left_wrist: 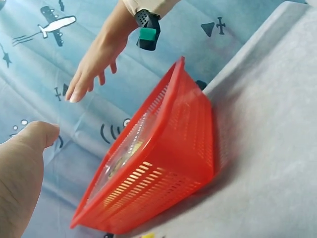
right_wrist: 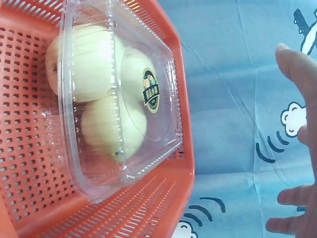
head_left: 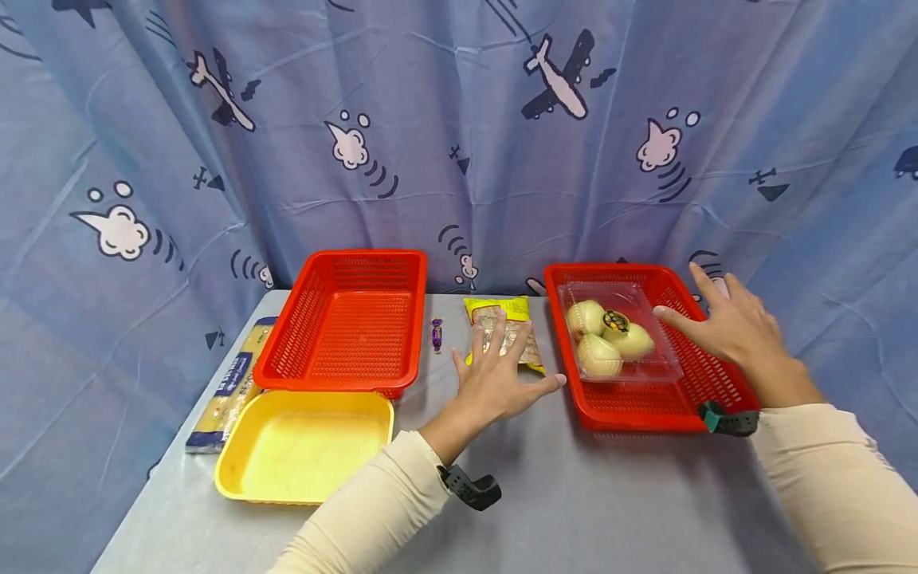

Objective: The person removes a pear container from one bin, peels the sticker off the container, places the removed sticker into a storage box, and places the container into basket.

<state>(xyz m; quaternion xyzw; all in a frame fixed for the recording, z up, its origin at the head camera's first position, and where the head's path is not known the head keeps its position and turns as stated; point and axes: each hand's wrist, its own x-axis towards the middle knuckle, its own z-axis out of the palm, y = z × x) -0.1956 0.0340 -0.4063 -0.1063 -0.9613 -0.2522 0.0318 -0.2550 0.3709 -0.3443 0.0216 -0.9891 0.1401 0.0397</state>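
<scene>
A clear plastic box of pale round fruit (head_left: 601, 355), with a dark label on its lid, sits inside the right red basket (head_left: 624, 418). Over that basket's right side hovers my right hand (head_left: 739, 335), fingers spread and holding nothing. My left hand (head_left: 495, 387) is held above the table, fingers spread, in front of a yellow-topped packet (head_left: 505, 305) that it partly hides. Seen from the right wrist, the fruit box (right_wrist: 99, 64) lies tilted in the basket. The left wrist view shows the right hand (left_wrist: 99, 54) raised above the basket (left_wrist: 183, 134).
Another red basket (head_left: 366, 335) stands at the back left, with a yellow tray (head_left: 308, 446) in front of it. A long blue-and-yellow packet (head_left: 233, 387) lies along the left edge. A small purple-wrapped sweet (head_left: 437, 335) lies mid-table. A patterned curtain (head_left: 459, 143) hangs behind.
</scene>
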